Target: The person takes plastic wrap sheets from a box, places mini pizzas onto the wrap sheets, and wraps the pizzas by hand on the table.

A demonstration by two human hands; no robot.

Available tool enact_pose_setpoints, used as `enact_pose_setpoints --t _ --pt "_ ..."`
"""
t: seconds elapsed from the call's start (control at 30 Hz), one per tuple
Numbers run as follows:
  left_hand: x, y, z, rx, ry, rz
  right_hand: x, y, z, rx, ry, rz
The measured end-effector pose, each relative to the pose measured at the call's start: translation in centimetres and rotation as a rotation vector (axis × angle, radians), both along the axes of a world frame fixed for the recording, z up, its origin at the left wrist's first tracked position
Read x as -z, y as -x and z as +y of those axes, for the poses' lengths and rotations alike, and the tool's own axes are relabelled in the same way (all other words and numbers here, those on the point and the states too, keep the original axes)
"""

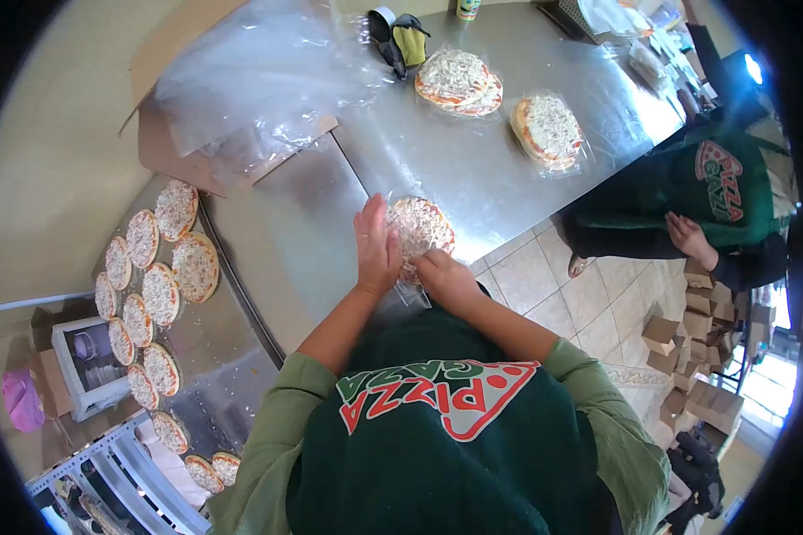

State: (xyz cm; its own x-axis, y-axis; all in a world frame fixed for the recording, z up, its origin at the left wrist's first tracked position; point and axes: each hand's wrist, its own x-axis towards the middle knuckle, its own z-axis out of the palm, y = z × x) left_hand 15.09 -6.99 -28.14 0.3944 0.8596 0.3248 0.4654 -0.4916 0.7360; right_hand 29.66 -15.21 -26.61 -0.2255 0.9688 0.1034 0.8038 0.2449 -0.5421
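A small pizza (pixel 422 223) topped with shredded white cheese lies in front of me on the steel table, in a clear plastic bag (pixel 412 296) whose loose end points toward me. My left hand (pixel 376 248) rests along the pizza's left side, fingers stretched out. At the near right edge, my right hand (pixel 448 280) has its fingers curled in and pinched at the bag; the fingertips are partly hidden. Farther back lie two overlapping bagged pizzas (pixel 455 78) and a bagged stack of pizzas (pixel 549 131).
A cardboard box (pixel 174 147) heaped with clear plastic bags (pixel 259 85) stands at the back left. Several unwrapped pizzas (pixel 161 294) cover a lower surface on the left. A co-worker (pixel 687 192) in a green apron stands at right. Cardboard boxes (pixel 714 406) lie beyond.
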Motion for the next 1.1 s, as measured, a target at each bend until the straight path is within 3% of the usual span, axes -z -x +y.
enact_pose_setpoints --t 0.03,0.13,0.23,0.33,0.4,0.5,0.53,0.6,0.7,0.73,0.83,0.9,0.93,1.0,1.1 --pt "-0.7 0.4 0.1 -0.001 -0.1 0.052 0.6 0.6 -0.2 -0.049 0.007 -0.061" --pt "-3.0 0.3 0.7 0.295 -0.104 0.512 1.3 1.2 -0.8 -0.117 -0.062 -0.097" --pt "-1.4 1.0 0.3 0.226 -0.018 0.649 -0.1 1.2 -0.8 -0.186 0.107 -0.09" --pt "-0.5 2.3 -1.6 -0.033 -0.072 0.639 1.0 -1.1 0.8 -0.014 -0.024 0.022" --pt "3.8 4.0 -3.1 -0.2 0.219 0.18 1.2 -3.0 3.2 0.324 -0.148 0.073" --pt "4.0 4.8 -5.3 -0.411 0.825 -0.498 3.3 -5.2 6.7 0.512 0.496 0.601" --pt "3.1 4.3 -5.6 -0.465 1.059 -0.728 2.3 -5.2 7.3 0.471 0.656 0.764" --pt "0.8 3.5 -5.3 -0.533 1.165 -0.817 0.4 -5.2 8.4 0.373 0.97 1.078" --pt "-0.7 2.1 -3.8 -0.587 1.327 -0.895 2.6 -4.4 8.0 0.161 0.855 1.176" --pt "-1.2 1.6 -3.4 -0.604 1.376 -0.915 2.5 -5.1 7.6 0.198 0.868 1.268" --pt "-4.6 -2.1 -1.9 -0.589 1.24 -0.911 2.8 -9.7 8.2 0.292 0.916 1.453" --pt "-6.4 -3.6 -0.5 -0.391 1.08 -0.892 -0.1 -15.3 9.9 0.299 0.878 1.6" --pt "-7.1 -4.1 0.0 -0.299 0.997 -0.876 0.4 -19.6 11.1 0.364 0.78 1.46" --pt "-8.5 -4.9 1.0 -0.337 0.724 -0.744 -1.8 -26.3 13.5 0.372 0.551 1.35" --pt "-7.1 -2.5 2.7 -0.489 0.485 -0.693 -4.4 -32.4 17.2 0.486 0.591 1.239"
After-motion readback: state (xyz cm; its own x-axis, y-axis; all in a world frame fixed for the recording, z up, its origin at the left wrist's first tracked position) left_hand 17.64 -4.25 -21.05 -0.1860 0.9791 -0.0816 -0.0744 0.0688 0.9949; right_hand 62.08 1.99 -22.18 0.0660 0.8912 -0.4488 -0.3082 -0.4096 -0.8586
